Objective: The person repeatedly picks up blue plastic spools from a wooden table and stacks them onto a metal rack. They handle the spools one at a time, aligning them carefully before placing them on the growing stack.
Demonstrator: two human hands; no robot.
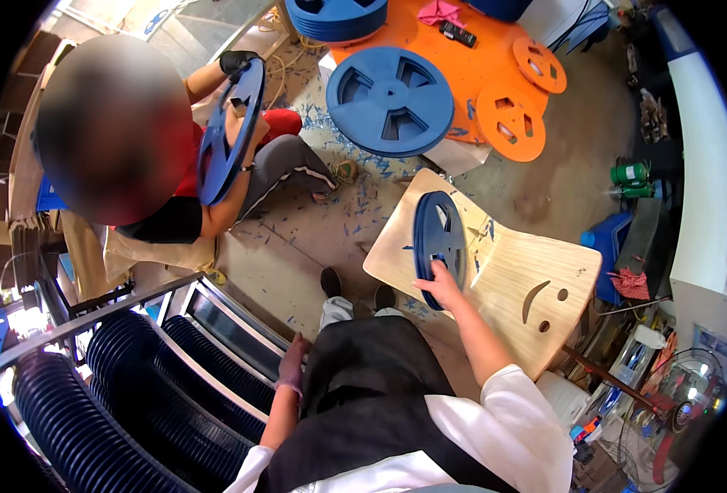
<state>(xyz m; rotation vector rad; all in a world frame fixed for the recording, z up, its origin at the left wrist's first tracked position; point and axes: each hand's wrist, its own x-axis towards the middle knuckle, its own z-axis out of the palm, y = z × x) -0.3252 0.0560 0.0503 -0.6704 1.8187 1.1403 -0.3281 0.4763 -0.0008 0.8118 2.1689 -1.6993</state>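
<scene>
My right hand (441, 286) is closed on the lower edge of a blue plastic reel (443, 234). The reel stands on edge over the seat of a wooden chair (511, 287), with what looks like a second blue disc against it. Whether its rim touches the seat I cannot tell. My left hand (293, 363), seemingly in a thin glove, hangs beside my dark apron (376, 357), its fingers stretched and nothing in them. Next to it is a metal-framed rack (215, 300) holding many dark blue discs on edge (84, 419).
At the left a seated co-worker in dark gloves holds another blue reel (236, 135). Blue reels (390, 99) and orange discs (511, 123) lie on an orange table (478, 70). Blue shavings litter the floor (289, 238). A fan (684, 403) stands at the lower right.
</scene>
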